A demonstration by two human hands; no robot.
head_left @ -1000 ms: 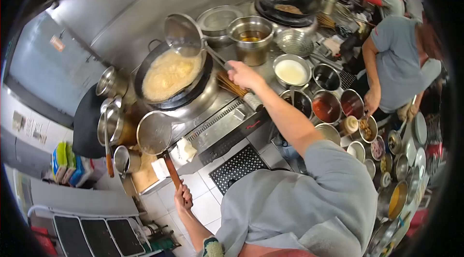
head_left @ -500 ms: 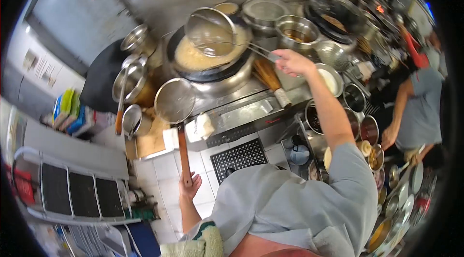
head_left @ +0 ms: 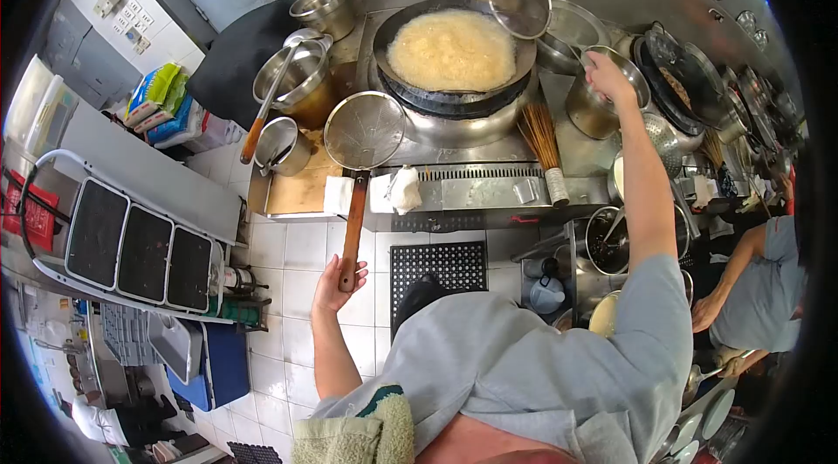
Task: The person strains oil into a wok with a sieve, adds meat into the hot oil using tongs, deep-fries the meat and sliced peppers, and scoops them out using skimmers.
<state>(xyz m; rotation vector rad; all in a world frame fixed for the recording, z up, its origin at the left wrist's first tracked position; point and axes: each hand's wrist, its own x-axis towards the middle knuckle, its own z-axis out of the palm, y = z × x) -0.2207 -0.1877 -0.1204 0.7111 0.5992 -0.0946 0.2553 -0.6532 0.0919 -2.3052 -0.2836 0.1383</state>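
My right hand [head_left: 609,78] is closed on the handle of a fine-mesh skimmer [head_left: 517,0]. Its mesh is raised at the right rim of a wok [head_left: 403,84], in which foamy golden liquid [head_left: 451,49] bubbles. Directly under that hand stands a steel pot [head_left: 592,115]. Lower left, my left hand [head_left: 332,288] holds the end of the wooden handle of a larger round strainer [head_left: 365,132]. The strainer's mesh lies over the counter's front edge, left of the wok, beside a crumpled white cloth [head_left: 404,191].
A bamboo brush [head_left: 543,145] lies right of the wok. Steel pots [head_left: 301,80] and a ladle [head_left: 278,102] stand on the left. Sauce containers [head_left: 608,237] are at my right, where another person [head_left: 751,281] works. A step ladder [head_left: 140,246] is on the left, and a black mat [head_left: 436,268] lies on the floor.
My right hand has carried the skimmer from over the wok to its right rim, and the mesh has tilted up. My left hand stays at the strainer's handle. The camera view has shifted.
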